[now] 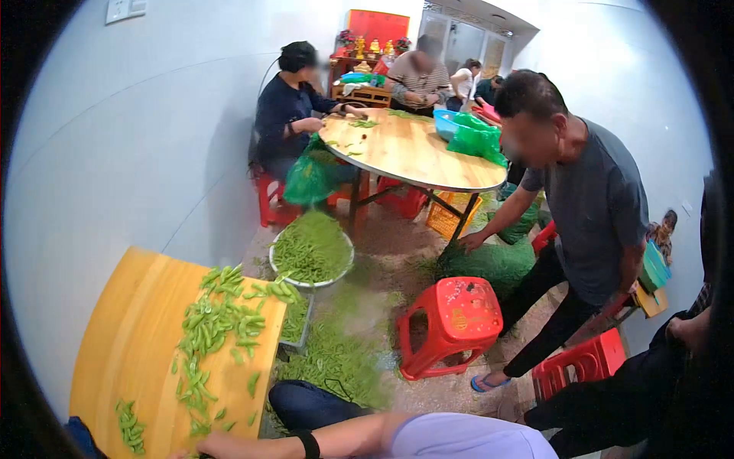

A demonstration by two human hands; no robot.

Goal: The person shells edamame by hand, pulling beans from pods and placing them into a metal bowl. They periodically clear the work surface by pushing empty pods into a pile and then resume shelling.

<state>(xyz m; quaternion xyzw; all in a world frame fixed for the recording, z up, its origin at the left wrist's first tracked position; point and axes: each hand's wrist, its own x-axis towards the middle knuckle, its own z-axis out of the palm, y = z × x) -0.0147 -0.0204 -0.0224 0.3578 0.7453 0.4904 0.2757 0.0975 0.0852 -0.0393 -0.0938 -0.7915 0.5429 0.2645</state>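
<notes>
Along the bottom edge, my right hand (220,445) reaches over the wooden table (138,306) from the right, a black band on its wrist. Its fingers are mostly cut off by the frame, so whether they hold anything I cannot tell. Just above it, a long loose heap of green soybean pods (218,321) runs up the tabletop. A smaller pile of pods (130,427) lies to its left, near the table's front. My left hand is out of view.
Beyond the table stand a white basin (350,264) of pods and a grey crate (308,321). Pods and leaves (336,359) litter the floor. A red stool (459,325) is to the right. One person bends over a green mesh sack (489,268); others sit around a round table (413,149).
</notes>
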